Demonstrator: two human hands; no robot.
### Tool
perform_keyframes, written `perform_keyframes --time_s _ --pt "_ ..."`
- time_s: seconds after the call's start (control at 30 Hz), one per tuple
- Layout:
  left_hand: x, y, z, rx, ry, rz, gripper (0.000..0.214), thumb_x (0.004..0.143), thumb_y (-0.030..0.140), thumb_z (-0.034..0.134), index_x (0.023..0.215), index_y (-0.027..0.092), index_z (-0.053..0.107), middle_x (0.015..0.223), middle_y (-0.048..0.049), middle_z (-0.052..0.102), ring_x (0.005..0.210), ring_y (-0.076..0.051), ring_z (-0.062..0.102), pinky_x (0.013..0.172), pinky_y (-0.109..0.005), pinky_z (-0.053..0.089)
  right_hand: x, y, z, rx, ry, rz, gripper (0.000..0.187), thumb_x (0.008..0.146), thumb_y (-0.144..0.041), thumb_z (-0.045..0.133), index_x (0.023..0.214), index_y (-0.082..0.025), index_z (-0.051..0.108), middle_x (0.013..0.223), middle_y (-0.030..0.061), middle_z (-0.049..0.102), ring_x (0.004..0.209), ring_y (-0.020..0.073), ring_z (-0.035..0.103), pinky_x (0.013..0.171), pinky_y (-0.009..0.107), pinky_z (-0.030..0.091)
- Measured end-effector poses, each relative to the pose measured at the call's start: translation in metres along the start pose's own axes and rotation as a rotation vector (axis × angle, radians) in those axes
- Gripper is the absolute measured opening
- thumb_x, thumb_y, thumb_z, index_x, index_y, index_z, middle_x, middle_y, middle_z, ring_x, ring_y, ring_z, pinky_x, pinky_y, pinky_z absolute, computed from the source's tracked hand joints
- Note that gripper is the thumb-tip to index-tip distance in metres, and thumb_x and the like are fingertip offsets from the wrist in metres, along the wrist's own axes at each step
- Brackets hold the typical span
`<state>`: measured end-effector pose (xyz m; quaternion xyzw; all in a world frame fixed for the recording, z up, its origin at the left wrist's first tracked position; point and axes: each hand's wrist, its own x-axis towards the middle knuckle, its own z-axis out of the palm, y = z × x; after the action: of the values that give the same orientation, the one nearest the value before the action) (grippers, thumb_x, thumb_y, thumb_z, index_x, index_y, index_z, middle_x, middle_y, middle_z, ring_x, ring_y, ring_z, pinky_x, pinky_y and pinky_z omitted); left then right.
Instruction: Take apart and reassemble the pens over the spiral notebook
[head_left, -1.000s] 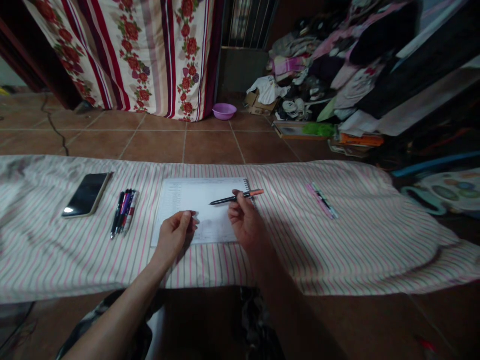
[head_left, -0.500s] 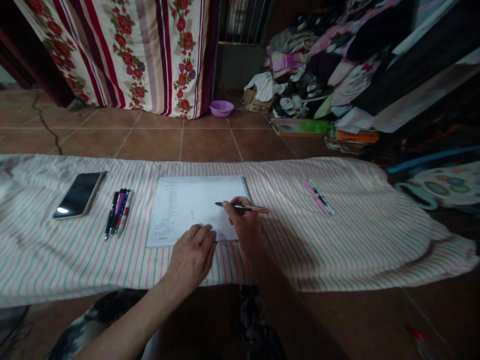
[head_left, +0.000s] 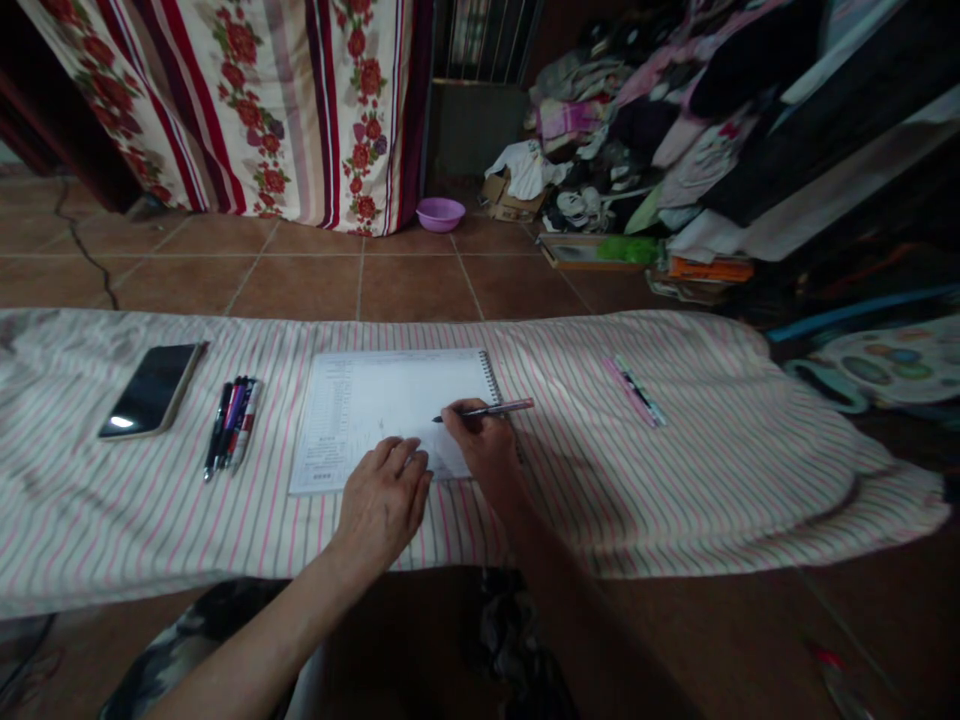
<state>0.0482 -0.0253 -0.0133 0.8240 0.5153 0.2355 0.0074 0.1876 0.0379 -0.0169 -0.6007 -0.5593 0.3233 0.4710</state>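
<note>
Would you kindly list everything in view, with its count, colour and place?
notebook: one, white, lying mid-cloth
held pen: one, dark, over the notebook
phone: one, black screen, left on cloth
left pens: several, mixed colours, between phone and notebook
right pens: at least two, pink and pale green, right of notebook
cloth: one, whitish with pink and grey stripes, foreground
curtain: one, cream and red, upper left
basin: one, purple, beside curtain
cardboard box: one, brown, right of basin
clothes: count unclear, mixed colours, upper right
left hand: one, bare, on notebook's near edge
right hand: one, bare, holding the held pen
</note>
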Motion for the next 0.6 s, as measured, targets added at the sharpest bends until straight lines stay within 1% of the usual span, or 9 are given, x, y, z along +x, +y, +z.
perform_keyframes --time_s 0.07,0.2,0.37,0.6 --pt "0.0004 0.0 0.0004 0.001 -0.001 0.001 0.025 0.086 0.022 0.042 0.102 0.016 0.06 0.112 -0.0101 0.061 0.101 -0.024 0.052 0.084 -0.041 0.048 0.001 0.0012 -0.0005 0.023 0.012 -0.006 0.024 0.069 -0.042 0.059 0.07 -0.018 0.058 0.062 0.0024 0.065 0.06 0.017 0.061 0.059 0.026 0.047" --pt "0.001 0.0001 0.0008 0.007 -0.026 -0.005 0.026 0.086 0.022 0.042 0.104 0.015 0.06 0.113 -0.0099 0.061 0.102 -0.025 0.051 0.085 -0.041 0.048 -0.0009 0.0016 0.0007 0.0 -0.019 0.002 0.025 0.07 -0.043 0.059 0.076 -0.019 0.059 0.058 0.0011 0.063 0.055 0.0165 0.06 0.054 0.025 0.045" --pt "0.001 -0.0007 0.0018 0.023 -0.037 -0.003 0.027 0.086 0.023 0.042 0.104 0.014 0.06 0.114 -0.0095 0.061 0.101 -0.025 0.051 0.084 -0.041 0.048 -0.0038 0.003 0.0036 -0.093 -0.029 -0.023 0.024 0.073 -0.044 0.056 0.071 -0.02 0.06 0.057 0.0019 0.064 0.056 0.0168 0.062 0.055 0.025 0.046" --pt "0.0006 -0.0021 0.0004 0.035 -0.038 0.004 0.027 0.086 0.022 0.042 0.104 0.015 0.061 0.113 -0.0081 0.062 0.101 -0.026 0.05 0.082 -0.041 0.048 -0.0011 0.0095 0.0059 -0.139 -0.048 -0.05 0.026 0.075 -0.045 0.053 0.073 -0.02 0.06 0.056 0.001 0.063 0.054 0.0162 0.06 0.053 0.024 0.044"
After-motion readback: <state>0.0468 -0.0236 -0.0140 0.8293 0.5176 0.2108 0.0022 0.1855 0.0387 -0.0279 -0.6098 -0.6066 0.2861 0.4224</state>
